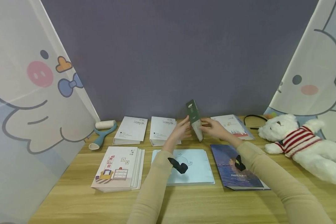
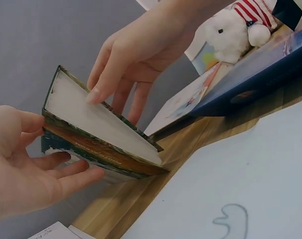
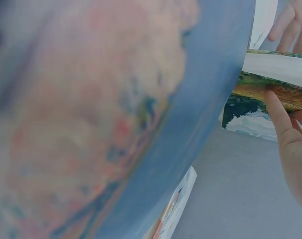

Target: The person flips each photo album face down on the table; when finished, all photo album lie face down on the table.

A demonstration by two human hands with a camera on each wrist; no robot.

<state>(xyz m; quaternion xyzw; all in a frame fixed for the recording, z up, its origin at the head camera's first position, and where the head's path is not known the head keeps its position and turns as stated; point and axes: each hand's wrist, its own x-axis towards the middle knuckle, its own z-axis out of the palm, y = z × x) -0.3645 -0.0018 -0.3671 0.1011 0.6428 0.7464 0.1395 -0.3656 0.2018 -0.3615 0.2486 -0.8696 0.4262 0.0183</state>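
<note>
A thick green photo album point(image 1: 194, 116) is held tilted at the back of the table, between both hands. Its page block shows as a white wedge in the left wrist view. My left hand point(image 1: 181, 129) holds it from the left, with thumb near a corner of the spine point(image 2: 98, 152) and fingers along the lower cover. From the other side my right hand point(image 2: 136, 55) grips the upper cover, its thumb at the page edges and the other fingers behind. A blurred blue album point(image 3: 210, 84) fills much of the right wrist view.
White albums point(image 1: 130, 129) stand left of the hands. Nearer lie a pale-blue whale album point(image 1: 196, 169), a stack of illustrated albums point(image 1: 119, 168) and a dark blue photo album point(image 1: 226, 168). A lint roller point(image 1: 102, 137) is far left; a white teddy bear point(image 1: 305, 143) lies right.
</note>
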